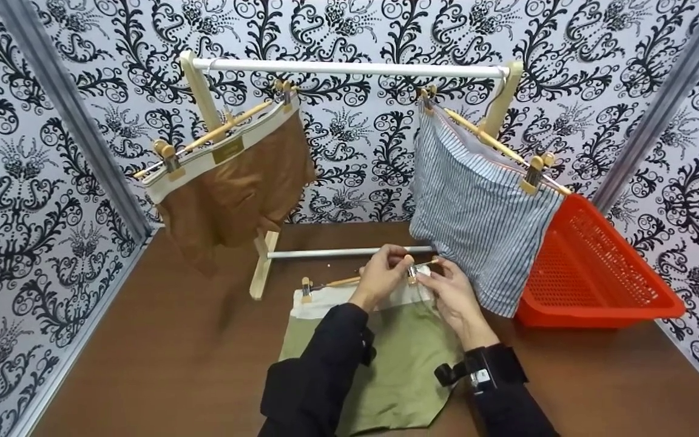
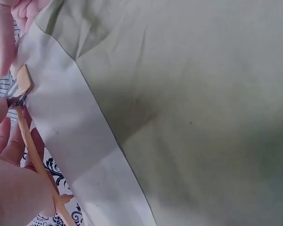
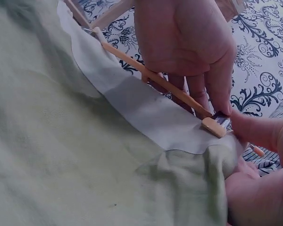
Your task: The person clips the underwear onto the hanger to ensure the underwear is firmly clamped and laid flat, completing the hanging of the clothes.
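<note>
An olive-green garment (image 1: 404, 358) with a white waistband (image 2: 66, 103) hangs from a wooden clip hanger (image 3: 155, 82) in front of my body. My left hand (image 1: 380, 276) pinches the hanger's right-hand clip (image 3: 214, 126) between thumb and fingers, at the waistband's right end. Just beside that clip, my right hand (image 1: 455, 297) grips the waistband corner with thumb and fingers. The hanger's other clip (image 1: 306, 290) sits on the waistband's left end. In the head view my left hand and sleeve cover part of the waistband and hanger bar.
Behind stands a rack with a white rail (image 1: 349, 68). Brown shorts (image 1: 240, 188) hang from its left end, a blue-and-white striped garment (image 1: 477, 206) from its right. A red plastic basket (image 1: 598, 315) stands at right on the brown table (image 1: 143, 364).
</note>
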The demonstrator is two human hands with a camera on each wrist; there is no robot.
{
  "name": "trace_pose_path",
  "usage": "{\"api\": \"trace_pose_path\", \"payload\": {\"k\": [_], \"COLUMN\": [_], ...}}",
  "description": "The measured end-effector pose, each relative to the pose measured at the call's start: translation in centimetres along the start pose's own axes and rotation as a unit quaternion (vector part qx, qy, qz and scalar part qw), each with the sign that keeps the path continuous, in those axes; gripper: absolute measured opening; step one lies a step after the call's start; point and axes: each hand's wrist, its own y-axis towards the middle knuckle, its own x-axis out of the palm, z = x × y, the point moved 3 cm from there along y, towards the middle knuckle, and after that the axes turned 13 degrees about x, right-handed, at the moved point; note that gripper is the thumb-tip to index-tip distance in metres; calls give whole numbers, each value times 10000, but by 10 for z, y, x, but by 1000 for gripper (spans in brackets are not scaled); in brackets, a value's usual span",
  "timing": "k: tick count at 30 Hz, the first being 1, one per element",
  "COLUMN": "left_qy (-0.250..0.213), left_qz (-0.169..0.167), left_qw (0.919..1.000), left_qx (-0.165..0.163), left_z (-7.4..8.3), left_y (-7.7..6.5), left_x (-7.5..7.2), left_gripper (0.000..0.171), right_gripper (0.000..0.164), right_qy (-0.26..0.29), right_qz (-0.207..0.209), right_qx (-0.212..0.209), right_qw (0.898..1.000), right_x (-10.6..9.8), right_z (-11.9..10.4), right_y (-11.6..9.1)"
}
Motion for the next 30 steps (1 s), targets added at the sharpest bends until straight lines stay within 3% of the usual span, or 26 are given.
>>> {"api": "trace_pose_path", "payload": {"k": [6,14,18,23,27,30], "left_qy": [-194,-252,-348,-367,-292,-557], "left_qz": [26,74,8,-239,-292,-202], "left_qw": [9998,9996,9994,9988,9987,9970], "left_qx": [82,121,-69,-224,-298,-493], "left_z": [-2,1,2,5,6,6], "left_y": [1,1,1,2,4,5], "left_x": [-1,-2,-3,-6,-9,-8], "left_gripper": [25,24,28,40,39,36], "right_gripper": [82,82,78,75,73,72], "right_qy": [-17,308,123,-476,-843,-943], "right_qz": [-191,-382,-237,-8,-60,-192], "right_qx": [-373,-343,-288,-208,-109,-23], "right_qw": [9991,9982,9992,9987,9964,9954], "right_x": [1,3,1,-4,-8,-10], "right_z": [-2,-3,-3,-7,-13,-16], "right_y": [3,-1,1,1,-3,-5]}}
